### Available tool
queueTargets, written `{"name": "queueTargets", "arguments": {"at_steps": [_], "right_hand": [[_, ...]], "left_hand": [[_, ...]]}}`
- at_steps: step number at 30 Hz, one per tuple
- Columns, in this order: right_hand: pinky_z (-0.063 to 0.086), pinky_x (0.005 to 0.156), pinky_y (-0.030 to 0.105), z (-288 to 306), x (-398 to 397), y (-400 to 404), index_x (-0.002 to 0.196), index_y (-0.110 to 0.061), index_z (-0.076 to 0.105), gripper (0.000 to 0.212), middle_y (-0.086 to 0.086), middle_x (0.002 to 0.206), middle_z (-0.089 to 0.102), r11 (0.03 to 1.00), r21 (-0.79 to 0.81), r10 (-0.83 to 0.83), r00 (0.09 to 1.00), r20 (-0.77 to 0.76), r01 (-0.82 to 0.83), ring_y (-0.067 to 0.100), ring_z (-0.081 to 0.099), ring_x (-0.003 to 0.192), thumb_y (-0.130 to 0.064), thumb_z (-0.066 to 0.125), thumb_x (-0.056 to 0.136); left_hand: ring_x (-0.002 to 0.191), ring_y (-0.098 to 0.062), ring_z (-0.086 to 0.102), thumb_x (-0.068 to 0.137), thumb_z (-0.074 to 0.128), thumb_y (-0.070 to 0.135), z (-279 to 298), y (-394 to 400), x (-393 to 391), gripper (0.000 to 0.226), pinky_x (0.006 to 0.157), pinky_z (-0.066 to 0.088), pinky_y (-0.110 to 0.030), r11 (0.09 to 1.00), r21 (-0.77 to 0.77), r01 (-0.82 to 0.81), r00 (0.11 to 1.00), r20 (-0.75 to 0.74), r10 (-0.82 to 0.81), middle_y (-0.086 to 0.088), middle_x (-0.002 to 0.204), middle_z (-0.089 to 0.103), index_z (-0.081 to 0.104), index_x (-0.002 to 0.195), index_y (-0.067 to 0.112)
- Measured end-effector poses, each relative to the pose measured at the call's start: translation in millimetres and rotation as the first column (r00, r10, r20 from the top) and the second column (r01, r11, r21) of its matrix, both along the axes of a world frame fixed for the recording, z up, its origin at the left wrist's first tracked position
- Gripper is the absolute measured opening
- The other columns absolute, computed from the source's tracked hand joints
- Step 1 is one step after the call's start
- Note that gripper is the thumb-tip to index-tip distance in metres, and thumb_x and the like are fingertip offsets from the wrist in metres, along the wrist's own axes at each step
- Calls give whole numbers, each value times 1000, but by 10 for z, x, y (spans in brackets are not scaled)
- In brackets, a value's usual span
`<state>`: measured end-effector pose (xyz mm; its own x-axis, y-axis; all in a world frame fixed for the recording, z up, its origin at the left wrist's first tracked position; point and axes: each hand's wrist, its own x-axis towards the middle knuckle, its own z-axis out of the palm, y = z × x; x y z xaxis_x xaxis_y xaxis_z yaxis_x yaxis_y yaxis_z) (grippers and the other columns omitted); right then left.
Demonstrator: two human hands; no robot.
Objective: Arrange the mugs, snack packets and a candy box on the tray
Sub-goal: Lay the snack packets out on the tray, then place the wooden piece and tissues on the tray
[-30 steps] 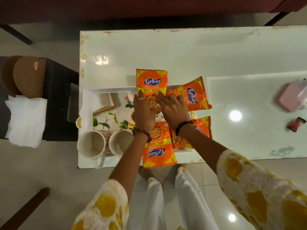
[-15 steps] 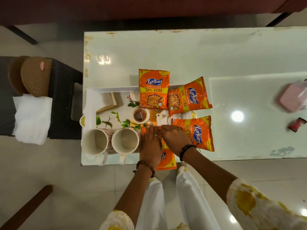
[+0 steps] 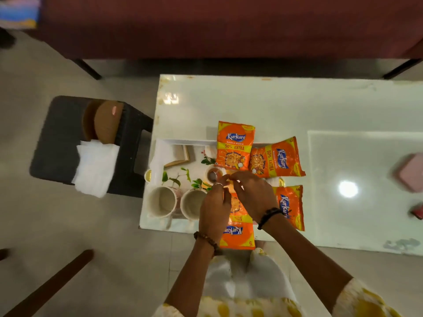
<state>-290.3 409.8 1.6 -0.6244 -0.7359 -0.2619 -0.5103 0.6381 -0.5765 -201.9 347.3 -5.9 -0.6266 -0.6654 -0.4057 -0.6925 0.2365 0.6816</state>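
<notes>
A white floral tray [image 3: 163, 143] lies at the table's near left corner. Two cream mugs [image 3: 162, 201] [image 3: 193, 203] stand side by side on its near left part. Several orange Kurkure snack packets lie across its right half: one at the far edge [image 3: 235, 145], one angled beside it [image 3: 277, 159], one at the near right [image 3: 290, 207], one overhanging the table's front edge [image 3: 238, 235]. My left hand [image 3: 214, 207] and right hand [image 3: 254, 195] hover over the near packets, fingertips almost meeting, nothing in them. A blurred pink box [image 3: 409, 172] sits far right.
A small red object [image 3: 417, 212] lies near the pink box. Left of the white table [image 3: 297, 104] stands a black stool [image 3: 59, 138] with brown round items [image 3: 103, 122] and a white cloth [image 3: 95, 168]. A maroon sofa [image 3: 229, 26] runs along the far side.
My hands moved from the far packets to the near ones, pressed them, then lifted with fingers curled. The camera has shifted, so the table sits further right in view.
</notes>
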Motion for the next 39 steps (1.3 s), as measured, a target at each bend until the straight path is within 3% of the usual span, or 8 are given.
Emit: {"name": "queueTargets", "arguments": {"at_steps": [10, 15, 19, 23, 29, 34, 37, 39], "right_hand": [[52, 80, 40, 214, 604, -1537, 106, -15, 60, 18, 7, 104, 68, 981, -190, 25, 951, 307, 36, 24, 64, 91, -18, 50, 91], [48, 83, 26, -32, 933, -2563, 105, -9, 62, 18, 12, 101, 70, 950, -179, -148, 871, 467, 258, 24, 64, 94, -15, 55, 89], [45, 89, 23, -152, 963, -3240, 113, -5, 59, 25, 17, 108, 68, 949, -151, -185, 879, 439, 275, 26, 62, 101, -10, 53, 90], [44, 83, 16, -227, 875, -3649, 121, -5, 55, 31, 16, 109, 67, 946, -134, -213, 879, 426, 294, 25, 63, 101, -8, 54, 89], [51, 95, 36, -330, 714, -3888, 128, -11, 47, 38, 13, 113, 66, 964, -147, -156, 920, 360, 221, 25, 63, 102, -10, 53, 91], [51, 77, 16, -380, 578, -3885, 127, -13, 44, 35, 14, 113, 62, 972, -167, -94, 927, 363, 164, 27, 63, 98, -9, 48, 93], [53, 81, 23, -327, 397, -3799, 125, -15, 41, 37, 10, 124, 54, 949, -241, -160, 968, 192, 204, 19, 60, 96, -12, 54, 90], [47, 75, 11, -251, 222, -3674, 128, -16, 42, 42, 10, 132, 44, 937, -286, -185, 980, 76, 199, 16, 56, 96, -12, 57, 89]], "left_hand": [[115, -25, 56, 93, 48, 8, 265, -1361, 539, 30, 98, 44, -29, 885, -5, -466, 849, -283, 446, -12, 124, 60, 55, 122, 9], [115, -25, 53, 91, 53, 34, -39, -2545, 960, 43, 105, 40, -38, 770, -352, -532, 809, 56, 585, -15, 128, 55, 47, 126, 11], [126, -26, 47, 86, 63, 31, -128, -3212, 1083, 62, 109, 37, -40, 888, -68, -454, 888, -113, 445, -12, 140, 46, 35, 139, 15], [129, -24, 46, 90, 56, 29, -223, -3610, 929, 58, 105, 39, -33, 961, -48, -272, 958, -105, 266, -9, 142, 46, 33, 141, 13], [116, -26, 59, 94, 50, 33, -272, -3856, 672, 46, 94, 47, -36, 957, -174, -233, 969, -123, 214, -7, 129, 59, 41, 136, 16], [106, -29, 64, 96, 47, 20, -270, -4025, 597, 35, 91, 51, -40, 919, -285, -273, 962, -87, 259, -11, 119, 66, 51, 129, 13], [99, -28, 66, 94, 50, 16, -218, -4037, 550, 33, 87, 51, -34, 925, -331, -186, 978, -153, 142, -13, 112, 68, 55, 126, 10], [96, -28, 67, 93, 51, 17, -155, -3992, 501, 33, 84, 50, -30, 928, -356, -112, 982, -185, 47, -15, 109, 69, 56, 124, 8]]}}
